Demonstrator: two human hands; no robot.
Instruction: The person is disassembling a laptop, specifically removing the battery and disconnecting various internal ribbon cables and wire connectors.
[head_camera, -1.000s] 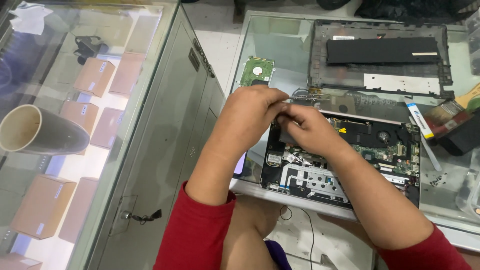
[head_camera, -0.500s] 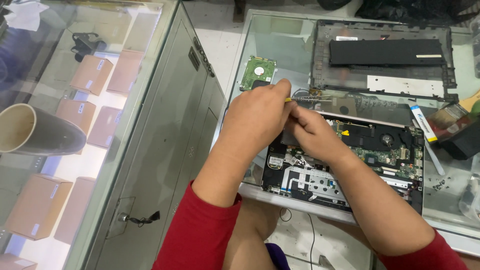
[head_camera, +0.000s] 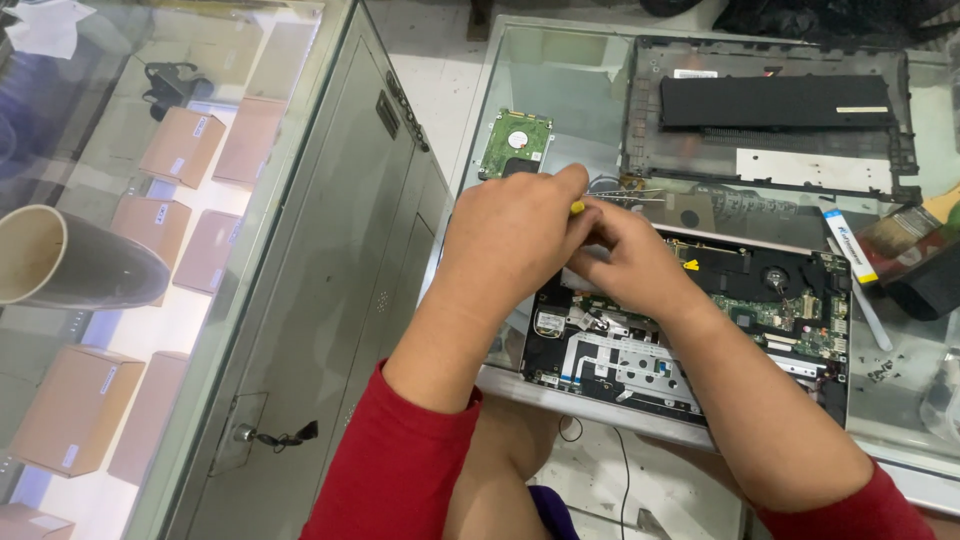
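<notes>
An opened laptop (head_camera: 700, 340) lies on the glass counter with its circuit board, fan and ribbon cables bare. My left hand (head_camera: 510, 235) hovers over its far left corner, fist closed around a small yellow-handled tool (head_camera: 577, 207) of which only a bit of handle shows. My right hand (head_camera: 630, 265) rests on the laptop just right of it, fingers curled and pressed against the left hand's fingertips. What those fingers pinch is hidden. Thin metal tweezers (head_camera: 625, 195) lie just beyond the hands.
A bare hard drive (head_camera: 517, 143) and the laptop's removed bottom cover (head_camera: 770, 120) lie farther back. At the right are a paintbrush (head_camera: 900, 235), a white-and-blue tube (head_camera: 850, 245) and loose screws (head_camera: 880, 370). Left stand a grey metal cabinet (head_camera: 340, 280) and a glass case with cardboard boxes (head_camera: 180, 145).
Both hands have shifted slightly toward the laptop's far left corner, and the left hand has closed in over the right hand's fingertips. The laptop has not moved.
</notes>
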